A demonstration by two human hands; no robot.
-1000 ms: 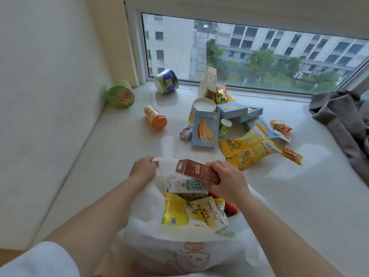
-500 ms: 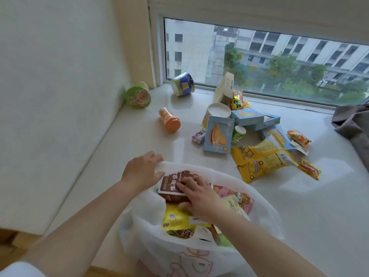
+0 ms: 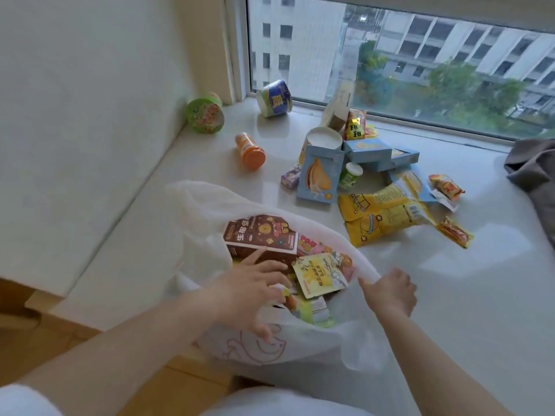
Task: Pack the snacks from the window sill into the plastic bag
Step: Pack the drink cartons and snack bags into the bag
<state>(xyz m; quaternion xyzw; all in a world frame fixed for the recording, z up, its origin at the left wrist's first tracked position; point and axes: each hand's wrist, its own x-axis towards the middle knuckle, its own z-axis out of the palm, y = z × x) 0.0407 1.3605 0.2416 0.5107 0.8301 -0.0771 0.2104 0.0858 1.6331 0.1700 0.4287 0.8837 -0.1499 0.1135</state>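
Brown box [image 3: 260, 238]: now lying in the bag [image 3: 315, 340], released. Left hand [image 3: 249, 291], moved inside, fingers spread on the contents, gripping nothing. Right hand [image 3: 390, 291] now pinches the rim. Sill [image 3: 180, 205] snacks, including yellow packets [image 3: 384, 216], remain unpacked.

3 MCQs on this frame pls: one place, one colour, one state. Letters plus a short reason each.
1. Where is the brown box?
A. inside the plastic bag
B. on the sill by the window
C. in the right hand

2. What colour is the cap of the small bottle lying on the window sill?
A. blue
B. orange
C. white

3. What is the right hand doing?
A. lifting a yellow packet
B. resting flat on the sill
C. holding the bag's rim

Answers: 1 A, it lies among packets within the bag's opening; 2 B, the cap faces the camera; 3 C, its fingers curl over the rim.
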